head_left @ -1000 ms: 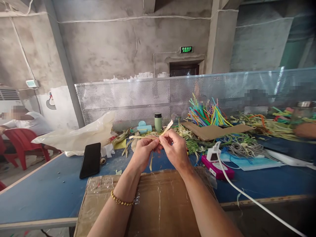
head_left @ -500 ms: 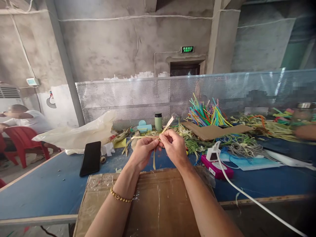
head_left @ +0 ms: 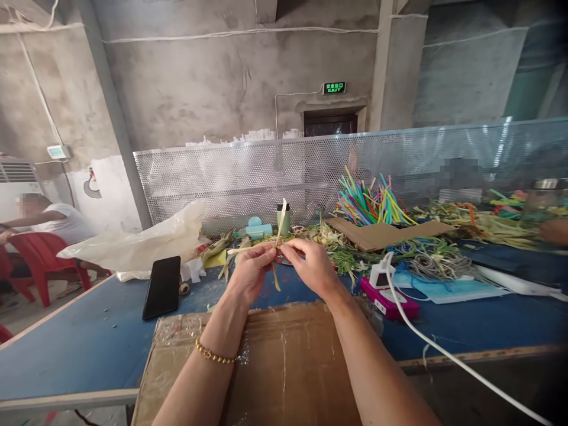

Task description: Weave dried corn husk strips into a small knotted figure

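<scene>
Pale strips of dried husk (head_left: pixel 281 220) cross between my two hands above the table. One end points up, another sticks out to the left, and a third hangs below the fingers. My left hand (head_left: pixel 248 271) pinches the crossing from the left. My right hand (head_left: pixel 312 264) has its thumb and fingertips closed on the strips from the right. The fingers hide the exact spot where the pieces meet. Beneath my forearms lies a brown cardboard box (head_left: pixel 284 361) with clear tape on it.
A black phone (head_left: pixel 162 287) lies on the blue table (head_left: pixel 89 343) at left. Behind my hands are a green bottle (head_left: pixel 284 225), loose husks and colourful stems (head_left: pixel 373 204). At right, a white cable (head_left: pixel 437 346) runs from a charger on a magenta box (head_left: pixel 388 299). A person sits far left.
The upper strip end has swung left from a slant to nearly upright. My right fingertips have shifted slightly left and down at the crossing.
</scene>
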A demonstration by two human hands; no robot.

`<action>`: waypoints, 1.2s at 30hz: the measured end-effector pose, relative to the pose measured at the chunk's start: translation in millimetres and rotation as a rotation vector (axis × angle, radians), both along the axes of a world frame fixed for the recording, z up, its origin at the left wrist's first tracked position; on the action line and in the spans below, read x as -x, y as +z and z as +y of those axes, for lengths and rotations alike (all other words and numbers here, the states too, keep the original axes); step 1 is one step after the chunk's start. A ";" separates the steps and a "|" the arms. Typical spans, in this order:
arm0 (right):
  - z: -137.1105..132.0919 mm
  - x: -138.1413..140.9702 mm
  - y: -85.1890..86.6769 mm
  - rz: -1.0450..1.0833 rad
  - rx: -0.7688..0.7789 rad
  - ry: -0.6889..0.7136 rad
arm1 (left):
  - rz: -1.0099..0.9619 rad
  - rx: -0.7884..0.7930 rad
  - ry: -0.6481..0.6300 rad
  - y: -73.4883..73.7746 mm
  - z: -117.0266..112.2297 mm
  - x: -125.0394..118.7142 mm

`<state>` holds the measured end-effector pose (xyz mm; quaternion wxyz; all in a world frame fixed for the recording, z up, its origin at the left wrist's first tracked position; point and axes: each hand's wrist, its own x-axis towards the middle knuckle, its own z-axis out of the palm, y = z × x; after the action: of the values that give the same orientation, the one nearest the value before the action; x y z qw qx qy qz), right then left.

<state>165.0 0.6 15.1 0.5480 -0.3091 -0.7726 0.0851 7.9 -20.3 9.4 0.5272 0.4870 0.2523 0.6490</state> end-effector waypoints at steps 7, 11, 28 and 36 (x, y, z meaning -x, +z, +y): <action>1.1 -1.8 -1.9 -0.058 -0.065 -0.033 | 0.078 0.041 0.052 5.2 -5.1 1.1; 1.6 -3.6 -1.2 -0.077 -0.061 -0.067 | 0.092 0.027 0.037 4.0 -4.6 2.3; 1.0 4.2 -4.0 -0.007 -0.191 -0.033 | 0.170 -0.044 0.149 1.4 -5.1 -2.6; -4.4 2.1 0.8 0.124 -0.021 0.021 | 0.207 -0.025 0.095 2.9 -7.0 -2.6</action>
<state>162.9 -3.9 16.0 0.5971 -0.2896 -0.7411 0.1018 10.6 -27.3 12.3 0.4611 0.5453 0.3201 0.6226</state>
